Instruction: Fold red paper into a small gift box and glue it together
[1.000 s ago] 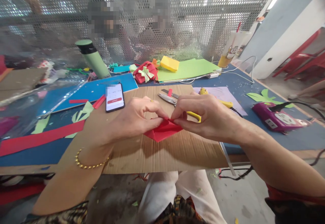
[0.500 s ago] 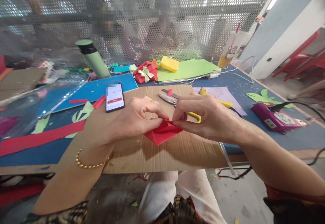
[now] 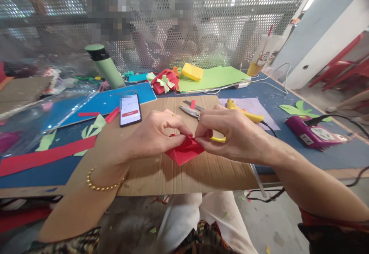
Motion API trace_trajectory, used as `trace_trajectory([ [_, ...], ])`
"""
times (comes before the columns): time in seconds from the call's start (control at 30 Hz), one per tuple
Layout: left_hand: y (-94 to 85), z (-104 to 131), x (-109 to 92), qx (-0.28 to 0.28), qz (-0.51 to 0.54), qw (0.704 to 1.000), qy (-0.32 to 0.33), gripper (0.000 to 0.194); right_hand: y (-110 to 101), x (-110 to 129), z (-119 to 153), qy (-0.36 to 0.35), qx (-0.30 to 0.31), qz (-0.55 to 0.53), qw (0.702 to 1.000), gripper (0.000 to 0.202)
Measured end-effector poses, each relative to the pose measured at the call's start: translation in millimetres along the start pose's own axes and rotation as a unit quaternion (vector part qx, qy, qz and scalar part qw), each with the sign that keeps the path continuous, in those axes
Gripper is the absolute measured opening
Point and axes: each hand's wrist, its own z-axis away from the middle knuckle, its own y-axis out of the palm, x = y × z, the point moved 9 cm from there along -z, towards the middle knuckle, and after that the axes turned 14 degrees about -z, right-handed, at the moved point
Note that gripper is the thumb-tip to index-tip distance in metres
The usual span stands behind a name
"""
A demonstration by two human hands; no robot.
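Note:
A folded piece of red paper (image 3: 184,153) is held above the cardboard sheet (image 3: 161,177). My left hand (image 3: 158,133) pinches its upper left edge between thumb and fingers. At the upper right edge, my right hand (image 3: 227,133) pinches the same paper, its fingertips close to the left ones. The far side of the folds is hidden behind my fingers. Just beyond my right hand lie scissors (image 3: 190,111), their yellow handle (image 3: 218,138) partly covered by that hand. A yellow glue gun (image 3: 245,112) rests on light purple paper behind the right wrist.
Left of the cardboard are a phone (image 3: 130,110), a red paper strip (image 3: 49,156) and green cutouts (image 3: 93,129). A green bottle (image 3: 105,67) and drink cup (image 3: 262,56) stand at the back. A purple power strip (image 3: 315,133) with cables sits right.
My right hand has shifted slightly left along the paper's edge, showing more of the glue gun. The left hand stays nearly still, and both keep their pinch.

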Motion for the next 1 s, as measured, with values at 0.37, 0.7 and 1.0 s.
trace_trajectory([
  [0.37,-2.4,3,0,-0.025,-0.017,0.999,0.019,0.022,0,5,2,-0.018,-0.005,0.079,0.997,0.023],
  [0.7,1.7,4,-3,-0.024,0.007,0.999,0.038,0.02,5,17,1,-0.05,0.003,0.075,0.996,0.028],
  [1.0,-1.4,3,-3,-0.028,-0.003,0.999,0.039,0.02,4,11,4,-0.034,0.017,0.099,0.994,0.022],
])
